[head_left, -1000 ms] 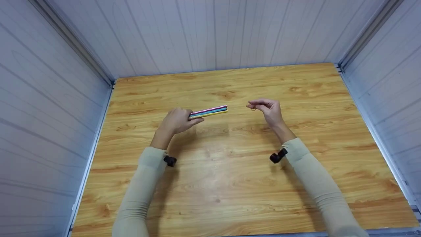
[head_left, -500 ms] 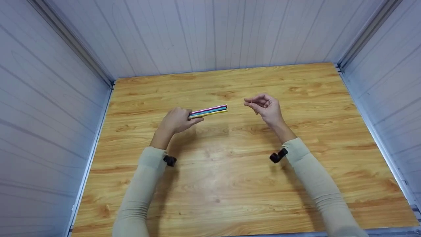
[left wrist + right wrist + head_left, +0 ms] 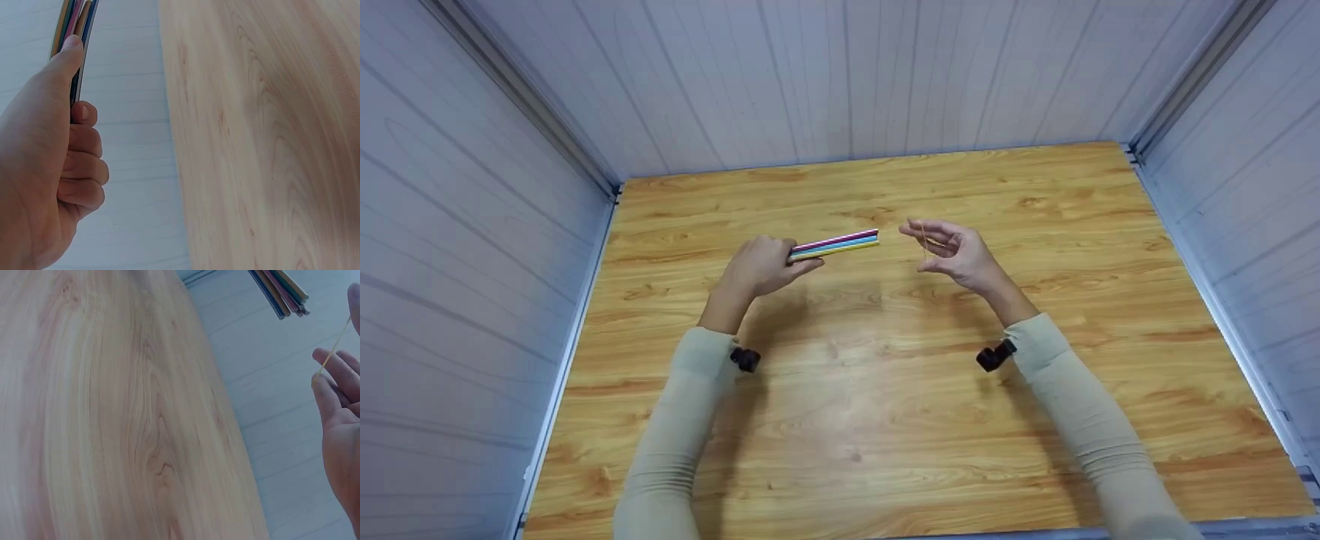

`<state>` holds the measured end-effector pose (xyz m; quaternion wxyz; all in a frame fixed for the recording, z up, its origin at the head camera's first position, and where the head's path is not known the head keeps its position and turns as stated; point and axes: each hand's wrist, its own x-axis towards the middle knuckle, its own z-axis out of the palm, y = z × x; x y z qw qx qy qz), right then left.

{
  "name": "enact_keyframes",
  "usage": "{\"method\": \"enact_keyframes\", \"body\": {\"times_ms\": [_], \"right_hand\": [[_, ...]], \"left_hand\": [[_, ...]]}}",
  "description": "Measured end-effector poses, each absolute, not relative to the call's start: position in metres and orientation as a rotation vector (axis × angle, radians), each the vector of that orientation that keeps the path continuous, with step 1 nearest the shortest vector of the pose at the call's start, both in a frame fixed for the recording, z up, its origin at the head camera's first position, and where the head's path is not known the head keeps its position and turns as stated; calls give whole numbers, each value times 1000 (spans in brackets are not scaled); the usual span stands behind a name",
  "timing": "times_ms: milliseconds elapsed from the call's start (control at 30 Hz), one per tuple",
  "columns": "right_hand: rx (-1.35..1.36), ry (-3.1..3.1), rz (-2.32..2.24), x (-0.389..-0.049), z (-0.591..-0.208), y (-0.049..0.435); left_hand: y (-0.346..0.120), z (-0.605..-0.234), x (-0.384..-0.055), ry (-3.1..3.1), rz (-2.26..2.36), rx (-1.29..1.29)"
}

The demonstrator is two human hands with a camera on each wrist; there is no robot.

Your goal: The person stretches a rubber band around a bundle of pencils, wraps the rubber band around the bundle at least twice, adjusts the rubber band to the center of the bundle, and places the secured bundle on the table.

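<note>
Your right hand [image 3: 960,253] has just spread its thumb and fingers apart, drawing a thin elastic band [image 3: 924,241] out between them into a taut line; half a second ago thumb and finger sat close together there. As I judge it, the band is now opened to a wider loop, so the work is past simply holding it. Your left hand [image 3: 760,265] grips a bundle of colored pencils [image 3: 840,241] near one end, fingers curled round it, and has moved slightly farther from you. The bundle is held above the wooden table [image 3: 840,435], left of the band and apart from it. Its long axis runs from left to right, angled a little away from you, with the free ends pointing toward your right hand.
</note>
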<state>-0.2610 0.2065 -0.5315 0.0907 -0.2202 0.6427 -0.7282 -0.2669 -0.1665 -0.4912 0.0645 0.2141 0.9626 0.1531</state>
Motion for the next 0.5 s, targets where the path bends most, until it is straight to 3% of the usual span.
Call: {"method": "enact_keyframes", "body": {"times_ms": [500], "right_hand": [[-814, 1927, -2124, -258, -531, 196]], "left_hand": [[-163, -480, -269, 2903, 506, 673]]}}
